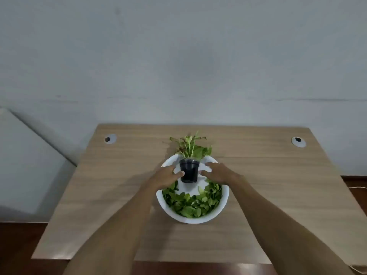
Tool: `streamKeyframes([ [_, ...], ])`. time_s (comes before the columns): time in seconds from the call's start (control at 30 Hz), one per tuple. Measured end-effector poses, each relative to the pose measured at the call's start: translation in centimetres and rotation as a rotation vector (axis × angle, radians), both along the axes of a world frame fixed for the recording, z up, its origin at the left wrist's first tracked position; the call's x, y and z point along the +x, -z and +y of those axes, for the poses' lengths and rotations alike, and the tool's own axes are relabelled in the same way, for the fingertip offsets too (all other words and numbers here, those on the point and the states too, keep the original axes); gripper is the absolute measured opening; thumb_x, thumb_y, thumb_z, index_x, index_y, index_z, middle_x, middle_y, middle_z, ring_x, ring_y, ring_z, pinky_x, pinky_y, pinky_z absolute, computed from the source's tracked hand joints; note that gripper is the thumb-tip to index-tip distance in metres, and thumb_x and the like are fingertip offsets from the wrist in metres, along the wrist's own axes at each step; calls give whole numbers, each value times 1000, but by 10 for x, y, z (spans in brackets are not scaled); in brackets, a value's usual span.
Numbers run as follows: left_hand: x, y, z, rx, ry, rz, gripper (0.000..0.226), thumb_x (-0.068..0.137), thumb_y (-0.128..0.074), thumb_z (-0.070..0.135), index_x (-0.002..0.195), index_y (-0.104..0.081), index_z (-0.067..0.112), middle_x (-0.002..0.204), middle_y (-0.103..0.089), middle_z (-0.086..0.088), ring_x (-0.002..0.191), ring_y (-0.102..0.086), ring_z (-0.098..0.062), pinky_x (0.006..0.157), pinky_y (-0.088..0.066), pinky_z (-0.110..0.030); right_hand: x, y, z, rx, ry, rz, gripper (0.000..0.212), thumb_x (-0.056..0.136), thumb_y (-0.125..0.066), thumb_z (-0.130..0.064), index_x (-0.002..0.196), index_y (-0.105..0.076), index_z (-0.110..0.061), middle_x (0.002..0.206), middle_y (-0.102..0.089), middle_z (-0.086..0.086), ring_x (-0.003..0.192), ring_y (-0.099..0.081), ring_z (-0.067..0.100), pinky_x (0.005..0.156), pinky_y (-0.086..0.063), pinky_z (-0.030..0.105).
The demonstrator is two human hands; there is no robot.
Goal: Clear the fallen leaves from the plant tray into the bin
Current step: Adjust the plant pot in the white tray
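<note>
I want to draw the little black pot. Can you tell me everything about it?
The black pot is small, round and looks like shiny plastic, narrower at the bottom. It stands upright in the far half of the white tray, with green plant stems rising from it. The left hand and right hand reach to its sides, fingers at or near its wall. Loose leaves lie nearer the person.
</note>
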State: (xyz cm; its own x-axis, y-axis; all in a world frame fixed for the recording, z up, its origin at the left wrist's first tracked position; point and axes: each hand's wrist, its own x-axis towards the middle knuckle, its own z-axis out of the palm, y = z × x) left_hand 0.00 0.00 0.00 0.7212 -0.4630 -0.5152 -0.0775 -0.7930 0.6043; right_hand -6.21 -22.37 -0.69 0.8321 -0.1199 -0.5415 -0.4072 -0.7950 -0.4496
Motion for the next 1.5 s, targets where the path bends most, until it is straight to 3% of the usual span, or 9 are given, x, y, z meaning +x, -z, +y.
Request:
streamKeyframes([
  [0.17,12,23,-7,18,-27,71,75,95,-45,55,151,-28,8,153,-40,-11,138,-40,-28,107,-37,-38,11,22,1,96,118,64,74,95,-48,-58,153,-31,-16,154,-43,9,137,-45,23,110,-38,35],
  [0.3,20,38,-13,-68,-94,67,46,98,-47,46,124,-53,9,113,-57,0,116,-53,-25,89,-37,-31,24,37,6,121,162,69,73,95,-45,-60,151,-35,-16,152,-44,10,136,-47,27,107,-40,35],
  [0.73,27,71,-23,-383,-386,194,40,93,-62,27,125,-62,3,117,-70,-13,107,-66,-24,101,-51,-43,30,57,15,195,215,-60,53,92,-54,-57,134,-58,-24,124,-69,4,100,-62,17,77,-41,26],
  [0.83,24,68,-22,-440,-397,172,33,93,-62,22,122,-66,6,112,-72,-10,103,-67,-22,97,-53,-39,29,52,19,287,261,-97,51,92,-61,-49,136,-55,-25,116,-73,3,82,-60,5,64,-38,16],
  [0.97,26,60,-26,-492,-437,141,32,92,-64,17,121,-65,3,112,-71,-11,99,-67,-18,89,-54,-29,29,42,24,400,323,-161,57,92,-66,-33,144,-46,-19,112,-72,8,86,-64,12,66,-45,20],
  [1.1,31,50,-30,-532,-474,105,29,89,-68,20,116,-64,11,110,-67,-2,95,-63,-10,83,-50,-24,32,30,21,428,361,-271,57,91,-69,-25,143,-47,-21,110,-69,4,81,-65,4,53,-45,5],
  [1.2,31,48,-32,-545,-471,66,35,87,-70,22,121,-63,15,116,-66,1,104,-62,-15,91,-51,-33,32,25,19,427,364,-347,62,88,-73,-24,144,-47,-22,124,-68,6,104,-67,17,71,-54,16],
  [1.3,23,49,-34,-591,-475,-25,34,84,-74,18,116,-64,18,111,-66,8,102,-63,-10,81,-50,-16,25,30,19,467,407,-405,62,84,-75,-18,140,-51,-23,121,-69,4,108,-68,19,87,-58,35],
  [1.5,0,67,-33,-626,-500,-74,34,82,-74,11,114,-65,18,109,-69,10,105,-66,-12,88,-54,-27,6,55,26,575,472,-467,50,85,-73,-5,131,-57,-16,115,-69,-5,110,-66,13,80,-57,17],
])
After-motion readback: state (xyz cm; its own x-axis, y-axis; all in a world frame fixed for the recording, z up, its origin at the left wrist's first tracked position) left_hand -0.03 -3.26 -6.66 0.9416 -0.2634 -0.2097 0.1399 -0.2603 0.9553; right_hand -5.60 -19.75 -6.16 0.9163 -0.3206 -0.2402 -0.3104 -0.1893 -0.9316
